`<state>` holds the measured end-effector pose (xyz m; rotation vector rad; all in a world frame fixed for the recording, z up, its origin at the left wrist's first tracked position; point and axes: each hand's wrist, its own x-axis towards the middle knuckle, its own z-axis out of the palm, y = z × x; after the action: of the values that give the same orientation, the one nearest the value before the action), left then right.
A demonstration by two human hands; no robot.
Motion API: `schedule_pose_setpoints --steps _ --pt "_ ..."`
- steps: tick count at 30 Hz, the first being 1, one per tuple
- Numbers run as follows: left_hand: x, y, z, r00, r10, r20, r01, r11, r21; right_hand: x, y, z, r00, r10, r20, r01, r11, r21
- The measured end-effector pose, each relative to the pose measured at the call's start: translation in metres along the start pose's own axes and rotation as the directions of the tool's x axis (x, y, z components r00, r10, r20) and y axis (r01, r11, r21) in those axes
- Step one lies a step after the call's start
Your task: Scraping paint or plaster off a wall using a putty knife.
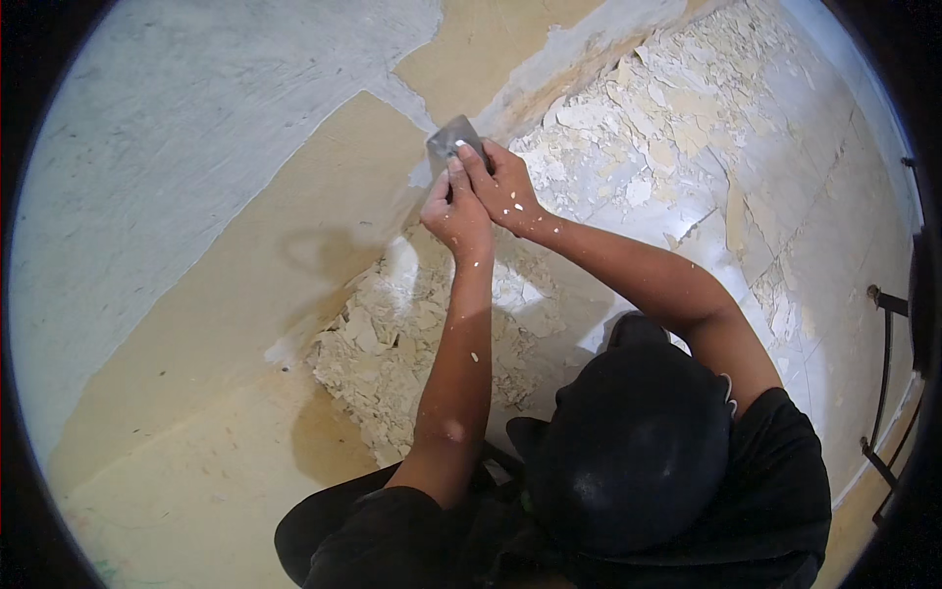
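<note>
My left hand (461, 219) and my right hand (508, 182) are close together on a wide grey metal scraper (447, 141). Fingers of both hands lie over the blade, and its handle is hidden or cannot be made out. The blade is against the lower part of a wall (360, 158), at a strip of tan paint between bare grey patches. White flecks dot both hands and forearms.
Peeled paint flakes (662, 110) cover the floor along the wall's foot. Another heap of flakes (390, 353) lies below my arms. A dark metal frame (887, 368) stands at the right edge. My dark cap (633, 449) fills the lower middle.
</note>
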<state>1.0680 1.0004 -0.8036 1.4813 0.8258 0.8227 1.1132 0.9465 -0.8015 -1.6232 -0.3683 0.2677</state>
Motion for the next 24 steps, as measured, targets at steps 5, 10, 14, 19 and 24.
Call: schedule_pose_setpoints --steps 5,10,14,19,24 --pt "0.000 -0.001 0.003 0.999 0.042 0.007 -0.042 0.986 0.164 0.000 0.011 0.001 0.998 0.026 -0.056 -0.027 0.999 -0.026" --pt "0.003 0.010 0.002 1.000 0.019 0.005 -0.019 1.000 0.014 0.005 -0.009 0.001 0.999 -0.021 -0.034 0.021 1.000 -0.007" --pt "0.003 -0.002 0.007 0.999 -0.030 0.028 0.031 0.999 -0.014 0.004 -0.004 -0.004 0.999 0.019 -0.047 -0.020 0.999 -0.026" --pt "0.009 0.036 0.010 0.997 0.076 0.032 -0.075 0.997 -0.018 0.016 -0.031 -0.004 0.995 -0.069 -0.070 0.070 0.998 0.009" --pt "0.010 0.038 0.009 0.989 0.141 0.039 -0.141 0.990 -0.006 0.013 -0.036 -0.005 0.992 -0.100 -0.071 0.102 0.995 0.018"
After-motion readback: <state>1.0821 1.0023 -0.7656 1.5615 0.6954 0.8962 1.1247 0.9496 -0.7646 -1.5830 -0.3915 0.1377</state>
